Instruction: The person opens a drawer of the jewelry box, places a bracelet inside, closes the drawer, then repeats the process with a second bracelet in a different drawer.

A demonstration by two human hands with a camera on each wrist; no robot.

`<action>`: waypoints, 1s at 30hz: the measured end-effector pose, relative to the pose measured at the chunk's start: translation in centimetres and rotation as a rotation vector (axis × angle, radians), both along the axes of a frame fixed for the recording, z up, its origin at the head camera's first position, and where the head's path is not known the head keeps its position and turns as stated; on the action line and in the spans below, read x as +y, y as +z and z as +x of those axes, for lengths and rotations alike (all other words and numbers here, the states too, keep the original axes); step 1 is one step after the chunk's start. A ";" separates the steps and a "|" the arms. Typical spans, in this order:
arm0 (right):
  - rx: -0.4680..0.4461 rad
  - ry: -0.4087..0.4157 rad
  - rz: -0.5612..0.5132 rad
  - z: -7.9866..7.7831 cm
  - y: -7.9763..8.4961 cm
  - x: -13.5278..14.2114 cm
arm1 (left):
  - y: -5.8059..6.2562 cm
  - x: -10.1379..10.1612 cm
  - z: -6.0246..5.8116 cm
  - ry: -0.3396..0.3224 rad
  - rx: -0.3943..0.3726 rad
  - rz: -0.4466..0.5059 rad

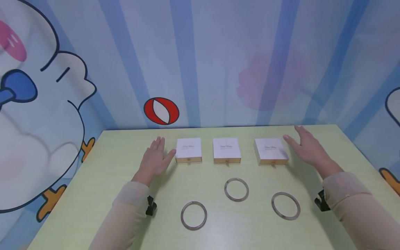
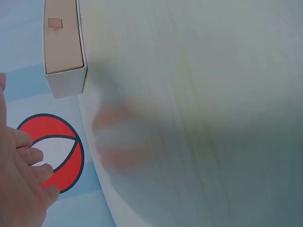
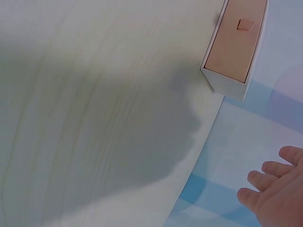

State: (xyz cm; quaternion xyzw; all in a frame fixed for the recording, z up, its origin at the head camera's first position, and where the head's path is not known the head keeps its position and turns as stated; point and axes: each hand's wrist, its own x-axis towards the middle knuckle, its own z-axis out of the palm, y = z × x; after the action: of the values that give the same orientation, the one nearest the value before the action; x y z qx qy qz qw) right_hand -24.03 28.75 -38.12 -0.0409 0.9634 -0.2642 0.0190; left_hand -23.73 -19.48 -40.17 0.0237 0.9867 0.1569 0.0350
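Observation:
Three white drawer-style gift boxes stand in a row toward the back of the table: a left box, a middle box and a right box. Their tan drawer fronts face me, each with a small pull tab. My left hand, fingers extended, hovers just left of the left box, its thumb at the box's side. To the right of the right box, my right hand is held with fingers straight and palm turned inward. Both hands hold nothing. Three greyish bangles lie nearer me: left, middle and right.
The pale wood-grain table meets a blue striped backdrop with cartoon figures along its back edge. A red and white oval is printed on it. Black wrist devices sit at both cuffs.

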 end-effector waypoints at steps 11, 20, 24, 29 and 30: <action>0.040 -0.040 -0.058 0.3 -0.1 -0.5 | 0.0 0.2 0.1 0.022 -0.020 0.067; 0.069 -0.081 -0.110 0.6 0.0 -1.2 | 0.0 0.4 0.2 0.047 -0.028 0.108; 0.072 -0.093 -0.126 0.7 0.0 -1.5 | -0.1 0.4 0.3 0.061 -0.029 0.117; 0.069 -0.102 -0.144 0.8 0.1 -1.8 | -0.1 0.4 0.4 0.080 -0.034 0.132; 0.066 -0.102 -0.149 0.8 0.1 -1.9 | -0.1 0.4 0.4 0.082 -0.036 0.138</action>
State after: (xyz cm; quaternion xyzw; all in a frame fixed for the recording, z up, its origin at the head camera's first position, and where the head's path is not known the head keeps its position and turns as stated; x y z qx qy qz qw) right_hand -23.19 26.83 -38.01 -0.0019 0.9420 -0.3343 -0.0292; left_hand -23.31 -19.06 -40.31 -0.0174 0.9729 0.2260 0.0447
